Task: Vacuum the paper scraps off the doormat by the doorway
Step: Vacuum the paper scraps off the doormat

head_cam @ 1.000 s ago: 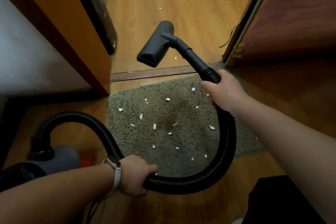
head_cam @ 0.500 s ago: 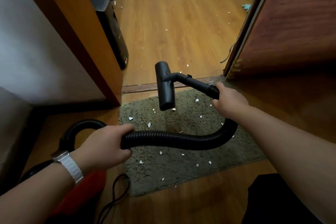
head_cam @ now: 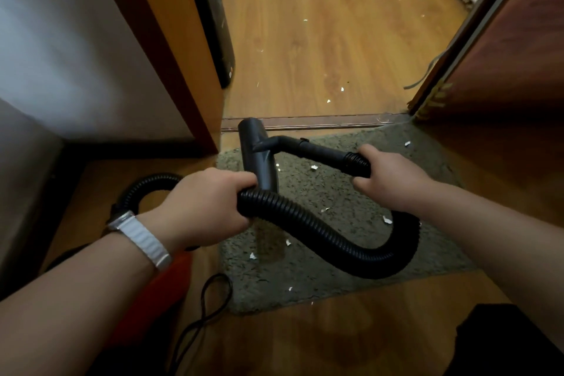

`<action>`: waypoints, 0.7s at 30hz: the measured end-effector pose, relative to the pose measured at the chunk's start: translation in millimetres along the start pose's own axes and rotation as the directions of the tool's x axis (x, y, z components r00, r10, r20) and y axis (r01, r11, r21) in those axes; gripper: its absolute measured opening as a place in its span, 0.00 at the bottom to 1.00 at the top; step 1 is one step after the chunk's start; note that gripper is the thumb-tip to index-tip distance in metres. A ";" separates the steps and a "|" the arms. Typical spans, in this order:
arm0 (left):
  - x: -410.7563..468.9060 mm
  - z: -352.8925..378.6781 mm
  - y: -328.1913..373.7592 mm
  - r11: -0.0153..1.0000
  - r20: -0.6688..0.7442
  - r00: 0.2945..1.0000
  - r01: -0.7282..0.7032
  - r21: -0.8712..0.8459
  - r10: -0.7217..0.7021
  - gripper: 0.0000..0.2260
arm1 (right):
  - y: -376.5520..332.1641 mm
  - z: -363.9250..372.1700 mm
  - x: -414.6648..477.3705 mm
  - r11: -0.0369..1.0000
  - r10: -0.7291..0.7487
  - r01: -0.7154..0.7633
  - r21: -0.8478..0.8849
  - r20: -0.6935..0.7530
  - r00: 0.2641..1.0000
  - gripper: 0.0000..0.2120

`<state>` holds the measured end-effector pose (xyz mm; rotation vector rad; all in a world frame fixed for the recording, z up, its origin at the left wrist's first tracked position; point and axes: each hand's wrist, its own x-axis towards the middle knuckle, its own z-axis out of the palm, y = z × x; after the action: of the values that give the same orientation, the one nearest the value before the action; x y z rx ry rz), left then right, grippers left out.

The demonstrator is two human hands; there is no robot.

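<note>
Over the one doormat (head_cam: 320, 189) by the doorway (head_cam: 305, 123), two hands grip a single black hose (head_cam: 320, 229): left hand (head_cam: 207, 207) round its middle, right hand (head_cam: 390, 180) near the one nozzle (head_cam: 258, 159) at the mat's far-left edge. Roughly eight white paper scraps (head_cam: 387, 219) dot the mat.

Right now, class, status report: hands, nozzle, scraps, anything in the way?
Left hand, right hand both grip hose. Nozzle at far-left corner of mat; scraps lie on it. Hose loop crosses mat, in the way.
</note>
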<state>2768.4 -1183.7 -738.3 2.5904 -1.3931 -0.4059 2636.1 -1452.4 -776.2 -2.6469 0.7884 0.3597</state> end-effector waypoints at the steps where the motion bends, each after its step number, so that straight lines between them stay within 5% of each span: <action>1: -0.2 2.7 -0.5 1.000 0.063 0.998 -0.011 0.009 0.010 0.07 | -3.7 3.9 -0.5 1.000 -0.020 0.020 0.001 0.019 1.000 0.12; 9: -7.9 25.4 0.8 1.000 0.351 0.936 -0.014 -0.025 0.022 0.05 | -12.9 25.7 10.9 1.000 -0.003 0.004 -0.025 0.044 0.999 0.12; 21: -13.9 19.5 -25.3 0.989 0.324 0.944 0.103 -0.104 -0.064 0.06 | -29.7 45.0 43.8 0.998 0.060 -0.059 -0.021 0.036 0.998 0.12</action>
<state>2774.9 -1158.6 -761.6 2.5742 -1.3018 -0.9298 2682.3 -1431.9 -823.9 -2.6315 0.8578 0.4327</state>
